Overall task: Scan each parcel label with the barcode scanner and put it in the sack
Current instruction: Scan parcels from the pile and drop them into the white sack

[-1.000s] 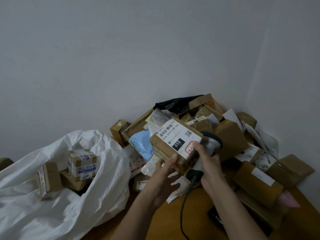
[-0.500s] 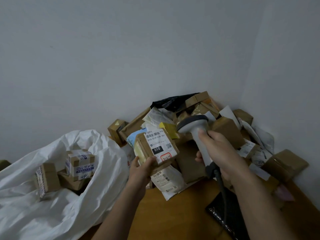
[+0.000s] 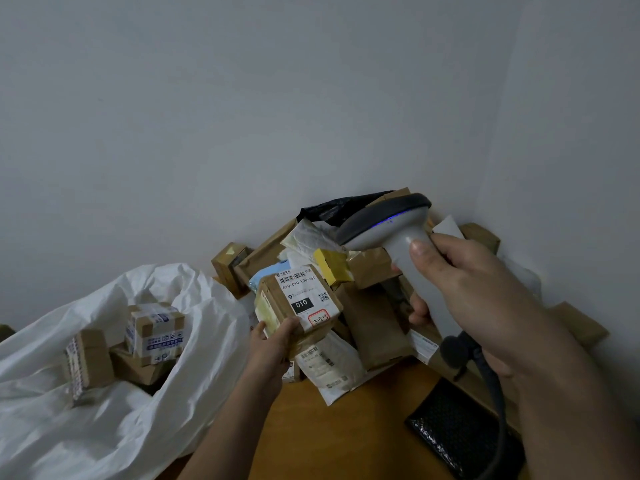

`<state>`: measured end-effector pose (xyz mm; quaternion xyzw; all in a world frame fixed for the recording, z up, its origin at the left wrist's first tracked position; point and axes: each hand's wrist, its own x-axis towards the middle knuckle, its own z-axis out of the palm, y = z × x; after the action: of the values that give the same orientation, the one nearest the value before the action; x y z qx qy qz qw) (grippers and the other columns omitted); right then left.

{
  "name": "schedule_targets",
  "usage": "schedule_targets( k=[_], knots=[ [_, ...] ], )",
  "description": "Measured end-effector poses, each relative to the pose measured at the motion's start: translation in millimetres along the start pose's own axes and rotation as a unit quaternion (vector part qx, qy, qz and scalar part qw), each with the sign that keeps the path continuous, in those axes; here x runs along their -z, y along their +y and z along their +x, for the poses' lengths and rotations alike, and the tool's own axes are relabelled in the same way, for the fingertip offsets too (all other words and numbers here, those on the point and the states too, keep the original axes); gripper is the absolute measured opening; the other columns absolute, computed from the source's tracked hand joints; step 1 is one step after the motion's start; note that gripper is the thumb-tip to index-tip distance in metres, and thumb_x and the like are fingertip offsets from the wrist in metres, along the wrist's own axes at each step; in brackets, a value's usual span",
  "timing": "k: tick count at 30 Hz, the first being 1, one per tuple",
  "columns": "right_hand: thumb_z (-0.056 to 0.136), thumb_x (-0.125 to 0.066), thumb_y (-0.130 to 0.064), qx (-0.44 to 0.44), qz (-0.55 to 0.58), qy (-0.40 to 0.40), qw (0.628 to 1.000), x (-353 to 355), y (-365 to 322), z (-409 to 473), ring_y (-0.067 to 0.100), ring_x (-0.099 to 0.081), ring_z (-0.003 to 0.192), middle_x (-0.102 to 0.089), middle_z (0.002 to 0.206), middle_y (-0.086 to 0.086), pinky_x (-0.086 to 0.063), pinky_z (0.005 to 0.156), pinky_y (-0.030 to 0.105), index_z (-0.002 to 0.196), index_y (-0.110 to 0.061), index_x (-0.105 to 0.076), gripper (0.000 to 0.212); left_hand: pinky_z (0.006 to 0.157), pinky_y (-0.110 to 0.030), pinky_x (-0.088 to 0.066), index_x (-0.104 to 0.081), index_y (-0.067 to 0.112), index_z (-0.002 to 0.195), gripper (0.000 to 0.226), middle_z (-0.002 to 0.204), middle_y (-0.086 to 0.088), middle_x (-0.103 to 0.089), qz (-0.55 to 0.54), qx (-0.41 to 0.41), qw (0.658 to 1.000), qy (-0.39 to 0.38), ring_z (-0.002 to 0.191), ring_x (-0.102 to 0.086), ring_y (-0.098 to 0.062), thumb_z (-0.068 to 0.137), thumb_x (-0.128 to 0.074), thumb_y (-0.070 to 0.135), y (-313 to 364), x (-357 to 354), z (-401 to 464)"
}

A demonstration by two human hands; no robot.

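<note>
L hand grips parcel from below, fingers mostly hidden; label up. R hand wraps scanner, head pointing left; cable cut off.

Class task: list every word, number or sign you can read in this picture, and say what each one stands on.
"010-010-L30-551": white label of the held parcel.
"010": black patch, same label.
"3-1-3": handwritten in its red-edged box.
Its barcode, QR code and small print: unreadable.
Labels on the sack's boxes and white mailer: too blurred.

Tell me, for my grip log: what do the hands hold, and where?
Left hand: labelled box, bottom corner. Right hand: scanner, handle.
</note>
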<state>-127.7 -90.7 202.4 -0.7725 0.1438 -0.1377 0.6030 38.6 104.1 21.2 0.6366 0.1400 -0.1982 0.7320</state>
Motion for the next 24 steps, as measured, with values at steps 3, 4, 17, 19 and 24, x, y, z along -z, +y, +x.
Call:
schedule_targets(
  k=[3,4,17,19,24],
  knots=[
    [0.1,-0.043,-0.037,0.005,0.0,-0.002,1.0,0,-1,0,0.015,-0.06,0.056,-0.058,0.056,0.003,-0.056,0.064,0.034,0.096,-0.013,-0.063,0.031,0.084,-0.043,-0.054,-0.028,0.021,0.15,0.081,0.114,-0.009,-0.061,0.007,-0.013,1.0,0.005,0.101,-0.064,-0.026,0.084,-0.074,0.021,-1,-2,1],
    [0.1,-0.043,-0.037,0.007,0.0,-0.004,1.0,-2,-1,2,0.015,-0.061,0.056,-0.058,0.057,0.003,-0.057,0.064,0.035,0.096,-0.014,-0.063,0.031,0.085,-0.044,-0.055,-0.028,0.021,0.15,0.08,0.113,-0.008,-0.061,0.006,-0.017,1.0,0.006,0.1,-0.064,-0.026,0.084,-0.074,0.021,-2,-1,2],
    [0.101,-0.043,-0.038,-0.046,0.004,-0.149,0.988,-109,-4,25,0.017,-0.06,0.059,-0.06,0.066,0.009,-0.053,0.064,0.039,0.095,-0.009,-0.062,0.035,0.094,-0.038,-0.049,-0.033,0.027,0.15,0.078,0.138,-0.011,-0.053,-0.058,-0.162,0.954,0.244,0.113,-0.059,-0.023,0.084,-0.074,0.028,25,107,-33],
    [0.101,-0.044,-0.038,-0.048,-0.005,-0.171,0.984,-135,-4,21,0.018,-0.062,0.059,-0.06,0.066,0.008,-0.055,0.068,0.042,0.096,-0.01,-0.062,0.034,0.099,-0.035,-0.045,-0.032,0.024,0.15,0.079,0.136,-0.007,-0.05,-0.065,-0.179,0.932,0.309,0.117,-0.055,-0.023,0.084,-0.074,0.026,29,140,-37],
    [0.101,-0.044,-0.04,-0.056,-0.007,-0.189,0.98,-191,-9,13,0.02,-0.063,0.06,-0.061,0.064,0.009,-0.056,0.069,0.043,0.098,-0.006,-0.062,0.038,0.103,-0.044,-0.046,-0.034,0.025,0.148,0.086,0.145,-0.012,-0.041,-0.046,-0.117,0.91,0.395,0.123,-0.05,-0.03,0.076,-0.079,0.033,26,231,-34]
  ],
)
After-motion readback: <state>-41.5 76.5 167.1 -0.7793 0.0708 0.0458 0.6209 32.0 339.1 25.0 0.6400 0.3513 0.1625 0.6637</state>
